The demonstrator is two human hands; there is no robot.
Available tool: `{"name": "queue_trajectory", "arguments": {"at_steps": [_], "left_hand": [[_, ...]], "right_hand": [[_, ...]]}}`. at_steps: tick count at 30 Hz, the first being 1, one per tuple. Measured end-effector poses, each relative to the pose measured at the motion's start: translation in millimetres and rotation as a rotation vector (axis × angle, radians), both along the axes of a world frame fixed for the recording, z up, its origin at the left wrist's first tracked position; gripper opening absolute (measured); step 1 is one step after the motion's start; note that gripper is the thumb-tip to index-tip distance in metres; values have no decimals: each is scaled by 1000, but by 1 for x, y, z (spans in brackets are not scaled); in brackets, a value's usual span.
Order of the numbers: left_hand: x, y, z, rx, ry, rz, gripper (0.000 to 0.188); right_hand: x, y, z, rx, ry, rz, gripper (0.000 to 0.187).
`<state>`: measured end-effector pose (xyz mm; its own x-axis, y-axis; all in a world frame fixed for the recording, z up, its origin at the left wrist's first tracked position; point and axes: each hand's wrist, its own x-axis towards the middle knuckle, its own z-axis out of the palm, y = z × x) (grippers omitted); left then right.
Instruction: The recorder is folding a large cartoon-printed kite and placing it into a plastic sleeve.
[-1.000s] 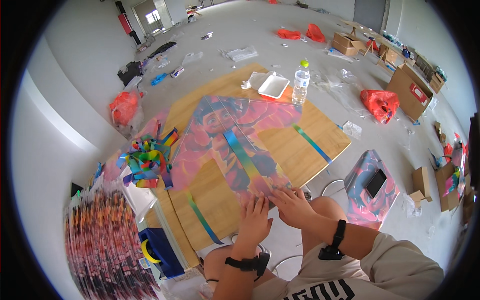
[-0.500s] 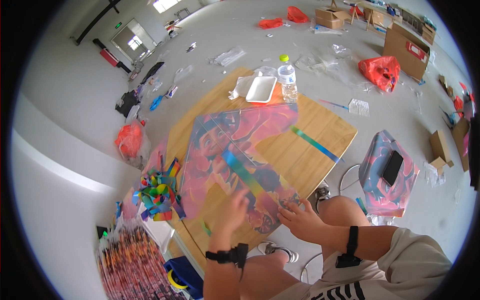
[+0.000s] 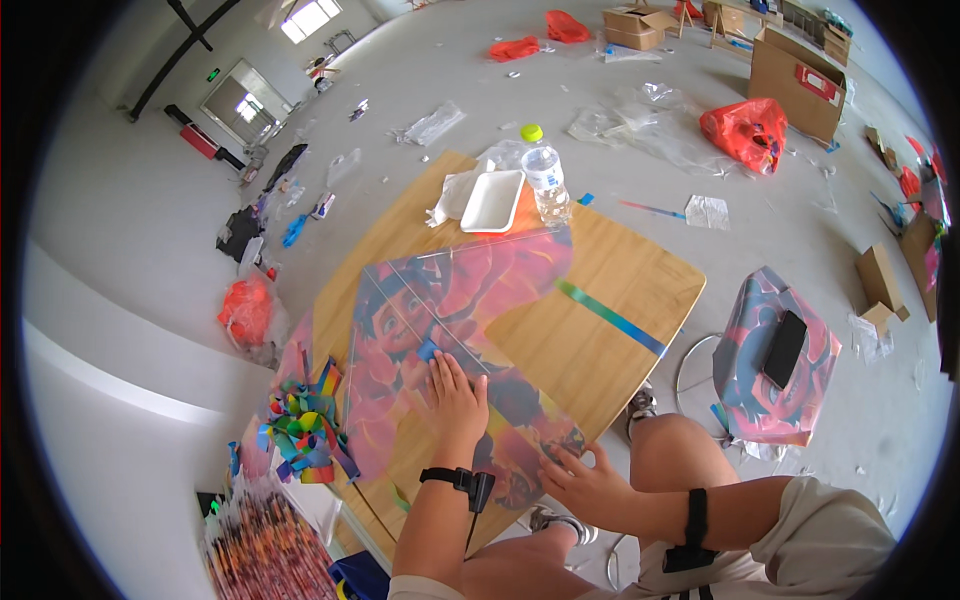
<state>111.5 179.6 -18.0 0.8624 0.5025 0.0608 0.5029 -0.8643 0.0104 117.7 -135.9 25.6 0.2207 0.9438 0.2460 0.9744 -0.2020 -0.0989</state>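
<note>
On wooden table [image 3: 610, 290], empty white tray [image 3: 491, 201], capped clear bottle [image 3: 547, 186]

workshop hall | bare concrete floor [image 3: 640, 120] | cardboard boxes [image 3: 795, 70] | plastic scraps [image 3: 640, 115]

From my feed the kite [image 3: 450, 330] looks like thin glossy printed plastic film on a smooth, matt, bamboo-looking wood table [image 3: 610, 290], next to a clear plastic bottle [image 3: 547, 185] and a white foam-looking tray [image 3: 492, 200].

kite [image 3: 450, 330] on table [image 3: 640, 290] | tray [image 3: 492, 200], bottle [image 3: 546, 182] behind kite | ribbons [image 3: 303, 432] left
</note>
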Motion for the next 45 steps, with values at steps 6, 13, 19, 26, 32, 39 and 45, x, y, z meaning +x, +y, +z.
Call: {"name": "queue_trajectory", "arguments": {"at_steps": [6, 13, 19, 26, 32, 39, 45], "left_hand": [[12, 7, -5, -23, -60, 27, 83], [22, 17, 1, -53, -47, 65, 80], [31, 23, 4, -82, -36, 109, 77], [32, 35, -2, -76, -43, 134, 73], [29, 50, -5, -76, -83, 86, 70], [35, 42, 6, -38, -37, 118, 71], [34, 42, 7, -15, -28, 133, 72]], "right_hand": [[1, -4, -5, -16, -8, -11, 39], [0, -3, -7, 30, 18, -19, 38], [0, -3, -8, 38, 37, -29, 38], [-2, -2, -10, 20, 36, -24, 37], [-2, -2, -9, 28, 39, -23, 37], [2, 1, -8, 30, 81, -29, 42], [6, 4, -8, 21, 252, -11, 50]]}}
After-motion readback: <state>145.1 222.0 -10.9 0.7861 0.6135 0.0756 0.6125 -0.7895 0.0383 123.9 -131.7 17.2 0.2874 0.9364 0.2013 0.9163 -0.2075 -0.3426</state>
